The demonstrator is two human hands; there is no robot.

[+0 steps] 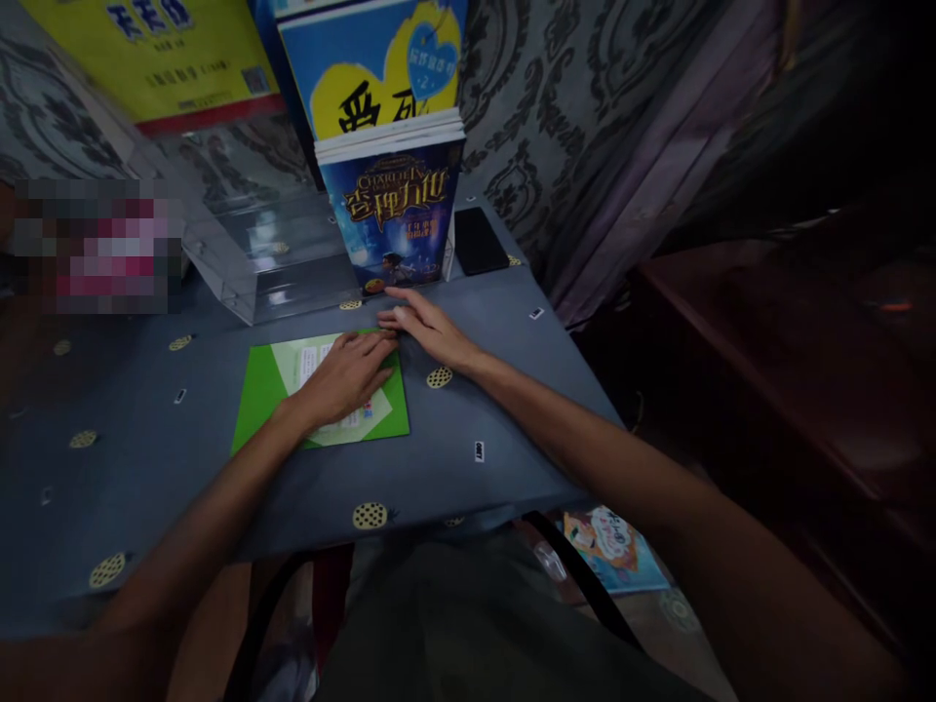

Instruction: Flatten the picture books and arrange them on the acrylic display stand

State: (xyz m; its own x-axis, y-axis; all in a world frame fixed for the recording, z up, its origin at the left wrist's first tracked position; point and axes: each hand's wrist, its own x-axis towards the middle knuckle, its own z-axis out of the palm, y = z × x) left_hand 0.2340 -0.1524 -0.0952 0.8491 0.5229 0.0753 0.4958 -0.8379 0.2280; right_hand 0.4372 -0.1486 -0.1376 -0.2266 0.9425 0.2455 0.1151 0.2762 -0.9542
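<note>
A green book (259, 390) with pale panels of print lies flat on the table. My left hand (345, 378) rests palm down across its middle, fingers stretched toward its far right edge and covering part of the cover. Just beyond the book's far right corner is my right hand (430, 330), its fingers extended to the left and holding nothing. Its fingertips are close to my left fingers and to the foot of a dark blue book (395, 219), which stands upright in a clear display rack (226, 263).
Behind the blue book stands a blue and yellow book (366, 73). A yellow bag (205, 58) rises at the back left. A black phone (479, 241) lies right of the rack on the patterned tablecloth (512, 390). Below the table edge is a picture book (614, 551).
</note>
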